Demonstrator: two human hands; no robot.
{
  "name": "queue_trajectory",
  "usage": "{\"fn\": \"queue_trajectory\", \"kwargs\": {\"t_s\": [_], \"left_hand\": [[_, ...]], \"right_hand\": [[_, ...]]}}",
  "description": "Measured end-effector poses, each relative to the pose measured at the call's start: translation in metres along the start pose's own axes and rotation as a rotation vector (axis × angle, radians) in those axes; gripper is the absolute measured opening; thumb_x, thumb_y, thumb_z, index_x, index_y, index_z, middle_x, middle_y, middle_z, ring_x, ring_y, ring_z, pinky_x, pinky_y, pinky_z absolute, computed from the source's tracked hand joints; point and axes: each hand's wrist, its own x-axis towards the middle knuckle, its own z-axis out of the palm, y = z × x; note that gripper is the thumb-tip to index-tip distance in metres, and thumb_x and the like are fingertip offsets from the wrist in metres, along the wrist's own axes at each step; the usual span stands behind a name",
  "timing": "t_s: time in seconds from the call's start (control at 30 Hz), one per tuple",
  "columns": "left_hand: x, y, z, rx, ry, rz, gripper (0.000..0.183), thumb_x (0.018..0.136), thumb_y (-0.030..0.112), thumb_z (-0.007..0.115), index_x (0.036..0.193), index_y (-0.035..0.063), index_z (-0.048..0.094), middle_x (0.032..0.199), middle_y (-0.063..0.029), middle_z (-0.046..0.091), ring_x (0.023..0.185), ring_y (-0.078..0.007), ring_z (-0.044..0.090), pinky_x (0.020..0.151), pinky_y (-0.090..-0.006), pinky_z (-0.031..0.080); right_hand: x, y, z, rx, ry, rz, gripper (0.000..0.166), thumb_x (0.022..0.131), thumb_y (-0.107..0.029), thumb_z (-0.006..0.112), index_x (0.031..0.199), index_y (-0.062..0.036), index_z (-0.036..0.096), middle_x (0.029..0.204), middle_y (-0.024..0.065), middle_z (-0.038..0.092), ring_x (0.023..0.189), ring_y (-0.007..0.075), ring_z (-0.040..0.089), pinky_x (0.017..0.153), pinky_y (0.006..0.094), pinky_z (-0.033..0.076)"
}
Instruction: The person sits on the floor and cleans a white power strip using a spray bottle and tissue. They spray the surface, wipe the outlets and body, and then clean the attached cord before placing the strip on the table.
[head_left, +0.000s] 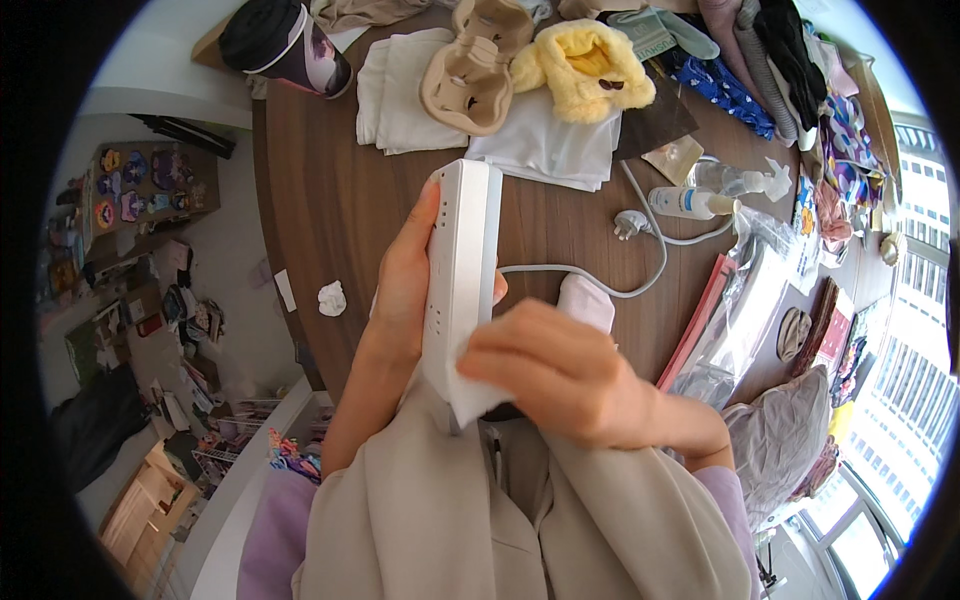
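A white power strip (459, 247) is held up on edge in front of my torso, its socket face turned to the left. My left hand (401, 277) grips it around the upper half, thumb along the socket side and a fingertip showing on the far side. Pinched in my right hand (559, 367) is a white tissue (478, 397), which lies against the lower end of the strip. A grey-white cord (551, 268) runs from behind the strip across the wooden table to its plug (631, 224).
White folded cloths (405, 97), a beige molded tray (469, 90) and a yellow plush garment (589, 71) lie at the back. A lidded cup (289, 49) stands back left. Bottles (686, 202) and a plastic-wrapped package (742, 300) are at right. A crumpled tissue (331, 298) sits left; a pink sock-like cloth (586, 301) lies behind my right hand.
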Motion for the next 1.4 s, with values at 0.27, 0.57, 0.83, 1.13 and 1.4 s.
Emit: {"fn": "queue_trajectory", "kwargs": {"t_s": [0.27,0.57,0.83,1.13,1.4], "left_hand": [[-0.003,0.003,0.026,0.136,0.132,-0.024,0.039,0.096,0.046,0.032,0.086,0.0133,0.050,0.065,0.0004,0.045,0.047,-0.0092,0.043,0.042,-0.0267,0.038],[-0.004,0.001,0.019,0.228,0.057,0.002,0.043,0.094,0.046,0.035,0.104,0.0079,0.053,0.074,-0.0046,0.058,0.052,-0.0151,0.057,0.046,-0.0310,0.051],[0.001,0.000,0.018,0.059,0.101,-0.018,0.041,0.095,0.046,0.035,0.104,0.0102,0.054,0.080,-0.0035,0.058,0.059,-0.0149,0.056,0.049,-0.0285,0.049],[0.009,0.005,0.002,-0.075,0.000,-0.073,0.040,0.095,0.047,0.035,0.085,0.0130,0.054,0.062,0.0023,0.045,0.047,-0.0109,0.041,0.047,-0.0291,0.039],[0.011,0.002,0.006,-0.066,-0.085,-0.104,0.041,0.095,0.046,0.035,0.089,0.0117,0.055,0.066,0.0009,0.051,0.047,-0.0117,0.046,0.051,-0.0298,0.043]], "right_hand": [[0.008,0.008,-0.010,-0.060,0.047,-0.044,0.029,0.059,0.000,0.061,0.087,0.0055,0.058,0.087,0.0134,0.055,0.071,0.0266,0.057,0.060,0.0337,0.049],[0.039,0.048,-0.023,-0.121,0.249,0.097,0.033,0.060,0.011,0.060,0.090,-0.0021,0.060,0.086,0.0108,0.060,0.074,0.0297,0.060,0.062,0.0334,0.050],[0.039,0.038,-0.022,-0.038,0.094,0.201,0.031,0.061,0.009,0.062,0.090,-0.0013,0.058,0.082,0.0115,0.056,0.071,0.0298,0.059,0.061,0.0352,0.049],[0.016,0.003,-0.011,0.066,-0.112,0.086,0.028,0.063,0.007,0.058,0.091,0.0034,0.056,0.086,0.0114,0.052,0.078,0.0259,0.057,0.063,0.0329,0.049],[0.011,-0.003,-0.014,0.013,-0.102,0.054,0.028,0.062,0.006,0.060,0.089,0.0037,0.057,0.084,0.0099,0.051,0.075,0.0243,0.056,0.061,0.0312,0.048]]}}
